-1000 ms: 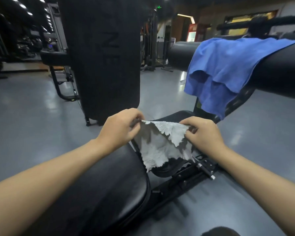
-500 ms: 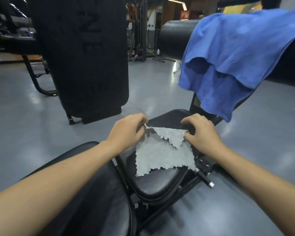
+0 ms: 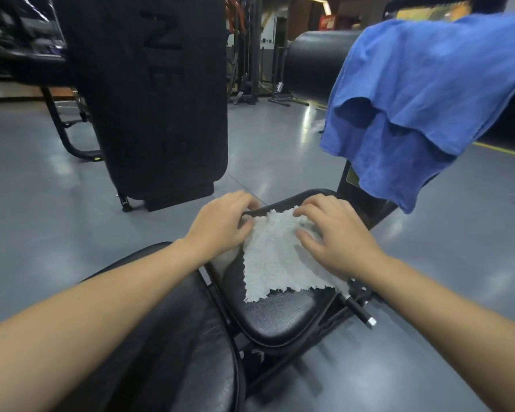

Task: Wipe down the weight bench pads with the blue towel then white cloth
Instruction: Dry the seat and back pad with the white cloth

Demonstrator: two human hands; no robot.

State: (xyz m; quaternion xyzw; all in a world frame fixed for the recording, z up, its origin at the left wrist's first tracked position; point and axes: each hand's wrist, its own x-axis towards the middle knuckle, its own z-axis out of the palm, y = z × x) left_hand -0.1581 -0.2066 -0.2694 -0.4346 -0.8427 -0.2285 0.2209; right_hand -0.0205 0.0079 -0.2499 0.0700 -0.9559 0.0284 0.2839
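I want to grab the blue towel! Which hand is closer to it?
Right. The right hand lies on the white cloth just below the blue towel; the left hand is farther left.

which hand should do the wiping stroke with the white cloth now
Probably the right hand: its fingers lie spread flat on the white cloth over the seat pad. The left hand only touches the cloth's left edge, fingers curled.

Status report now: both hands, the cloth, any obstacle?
Left hand and right hand on white cloth, spread on seat pad. Blue towel draped aside. No obstacle seen.
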